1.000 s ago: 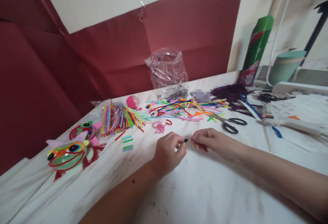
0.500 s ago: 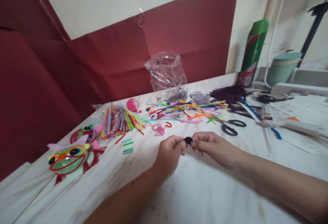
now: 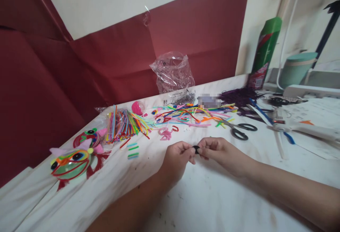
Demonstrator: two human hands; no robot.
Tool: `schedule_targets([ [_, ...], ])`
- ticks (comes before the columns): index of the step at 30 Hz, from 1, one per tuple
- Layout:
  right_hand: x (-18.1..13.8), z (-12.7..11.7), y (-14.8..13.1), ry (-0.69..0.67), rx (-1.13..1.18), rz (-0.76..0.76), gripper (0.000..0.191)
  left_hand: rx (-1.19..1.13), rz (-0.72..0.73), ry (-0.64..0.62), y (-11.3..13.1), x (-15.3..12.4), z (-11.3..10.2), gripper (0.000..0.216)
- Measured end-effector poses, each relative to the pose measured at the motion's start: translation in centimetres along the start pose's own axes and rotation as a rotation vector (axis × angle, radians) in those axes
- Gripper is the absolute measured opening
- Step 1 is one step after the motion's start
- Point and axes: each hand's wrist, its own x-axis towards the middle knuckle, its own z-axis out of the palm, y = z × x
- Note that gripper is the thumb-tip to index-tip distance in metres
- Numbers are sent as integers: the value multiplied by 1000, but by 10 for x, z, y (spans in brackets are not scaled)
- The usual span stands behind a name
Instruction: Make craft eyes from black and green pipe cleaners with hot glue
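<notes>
My left hand (image 3: 177, 158) and my right hand (image 3: 217, 149) meet just above the white table (image 3: 217, 196). Both pinch a small black round piece (image 3: 196, 149) between their fingertips, fingers closed. Behind the hands lies a spread of coloured pipe cleaners (image 3: 191, 113), and a bundle of them (image 3: 124, 123) sits in a clear wrapper to the left. Small pink bent pieces (image 3: 165, 133) lie just beyond my left hand.
Black-handled scissors (image 3: 240, 130) lie right of the hands. Two decorated fish-like craft figures (image 3: 71, 159) sit at the left edge. A crumpled clear bag (image 3: 172, 72), a green can (image 3: 264, 53), a teal cup (image 3: 297, 69) and a white glue gun (image 3: 305, 129) stand farther back.
My hands have come together; the black piece held by the left fingertips a second ago is now pinched by both hands. The view shifted slightly.
</notes>
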Motion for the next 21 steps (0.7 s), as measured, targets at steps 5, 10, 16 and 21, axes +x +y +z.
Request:
schedule_targets([
  [5,2,1,6,-8,132,-20,33,-159,10,-53,-6,2,-2,13],
  [10,3,2,8,6,144,-18,36,-56,11,23,-1,1,-1,11],
  [16,20,-49,3,136,-316,-116,27,-13,-59,175,-2,10,-3,8],
  [21,29,-82,12,52,-812,-33,12,8,-71,236,-5,20,-12,8],
])
